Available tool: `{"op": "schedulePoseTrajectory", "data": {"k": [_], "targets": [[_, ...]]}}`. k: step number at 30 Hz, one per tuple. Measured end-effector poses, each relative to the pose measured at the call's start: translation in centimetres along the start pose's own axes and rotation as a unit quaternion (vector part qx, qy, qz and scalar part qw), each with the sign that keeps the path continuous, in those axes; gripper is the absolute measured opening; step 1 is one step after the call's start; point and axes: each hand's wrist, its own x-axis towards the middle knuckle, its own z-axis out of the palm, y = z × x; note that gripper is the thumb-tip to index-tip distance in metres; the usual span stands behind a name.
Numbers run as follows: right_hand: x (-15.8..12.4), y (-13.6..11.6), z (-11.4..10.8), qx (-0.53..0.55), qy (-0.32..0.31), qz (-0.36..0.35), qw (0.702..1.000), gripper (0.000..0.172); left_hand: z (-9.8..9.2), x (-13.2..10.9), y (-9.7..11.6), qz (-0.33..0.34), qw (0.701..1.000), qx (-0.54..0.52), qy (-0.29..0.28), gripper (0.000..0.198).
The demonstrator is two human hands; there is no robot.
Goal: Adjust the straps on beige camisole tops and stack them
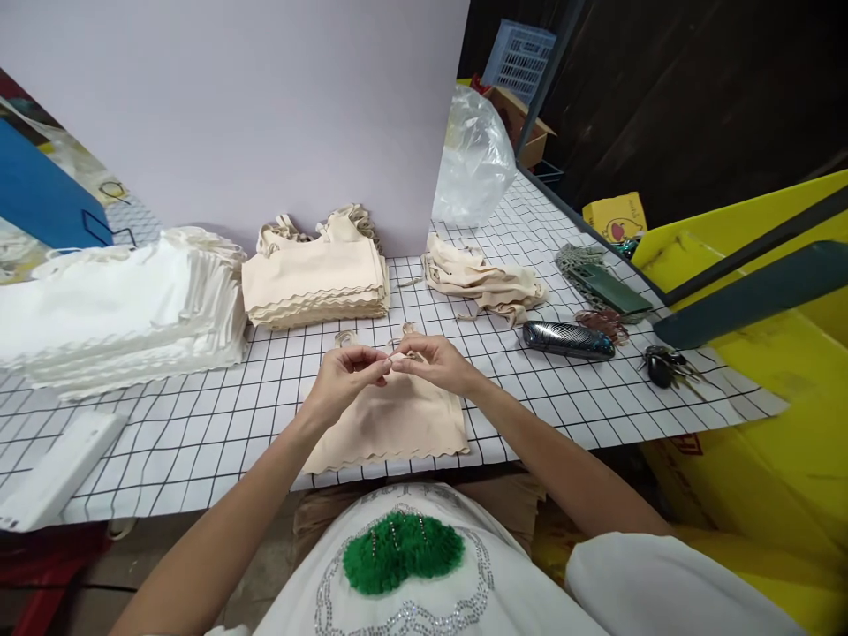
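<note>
A beige scalloped-edge garment (390, 424) lies flat on the checked table (199, 424) right in front of me. My left hand (344, 375) and my right hand (434, 360) meet above its upper edge, fingertips pinched together on a thin beige strap of the garment. Both hands are closed in a pinch. A stack of folded beige garments (316, 281) sits behind them, and a bigger stack of white ones (119, 305) lies to the left.
A loose heap of beige garments (483, 281) lies at the right rear beside a clear plastic bag (472, 159). A dark glasses case (568, 339), keys (666, 364), a green phone (606, 287) and a white box (56, 468) rest on the table. A yellow bin (782, 415) stands right.
</note>
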Motion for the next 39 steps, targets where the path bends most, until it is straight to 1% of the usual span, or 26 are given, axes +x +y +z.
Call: {"op": "schedulePoseTrajectory", "data": {"k": [3,5,7,9,12,14,16,17,20,24,27,30,34,39], "targets": [[-0.2,-0.2,0.0,0.000,0.025,0.002,1.000,0.020,0.1,0.1,-0.5,0.025,0.999,0.032,0.014,0.031],[-0.3,-0.3,-0.3,-0.043,0.034,-0.016,0.998,0.016,0.2,0.2,-0.9,0.048,0.997,0.061,0.017,0.025],[-0.5,-0.3,-0.8,-0.093,0.036,-0.032,0.995,0.013,0.3,0.4,-1.6,0.083,0.990,0.111,0.014,0.019],[-0.7,0.0,-1.5,-0.127,0.024,-0.027,0.991,0.011,0.4,0.6,-2.6,0.113,0.977,0.183,-0.005,0.013],[-1.1,0.8,-2.5,-0.153,-0.009,0.003,0.988,0.009,0.7,1.0,-4.4,0.115,0.945,0.304,-0.038,0.010],[-1.3,1.4,-3.0,-0.169,-0.030,0.016,0.985,0.009,1.0,1.2,-5.5,0.111,0.920,0.372,-0.040,0.013],[-1.4,2.0,-3.3,-0.194,-0.054,0.019,0.979,0.010,1.3,1.3,-6.2,0.116,0.904,0.410,-0.033,0.014],[-1.4,2.2,-3.4,-0.210,-0.067,0.018,0.975,0.011,1.4,1.3,-6.4,0.117,0.903,0.412,-0.030,0.013],[-1.1,2.7,-3.4,-0.251,-0.115,0.011,0.961,0.014,1.8,1.4,-6.6,0.113,0.912,0.393,-0.036,0.011],[-0.6,2.9,-3.4,-0.282,-0.183,0.002,0.942,0.018,2.2,1.4,-6.7,0.105,0.920,0.375,-0.031,0.008],[-0.2,2.9,-3.2,-0.287,-0.215,-0.011,0.933,0.021,2.3,1.4,-6.9,0.112,0.925,0.362,-0.030,0.008],[0.2,2.8,-3.3,-0.268,-0.253,-0.023,0.929,0.023,2.3,1.5,-7.0,0.114,0.926,0.358,-0.039,0.010],[0.7,2.2,-3.6,-0.246,-0.284,-0.038,0.926,0.023,2.2,1.7,-7.0,0.110,0.927,0.357,-0.045,0.011],[1.0,1.8,-3.9,-0.279,-0.308,-0.044,0.908,0.025,2.3,1.7,-6.9,0.100,0.933,0.342,-0.050,0.011]]}}
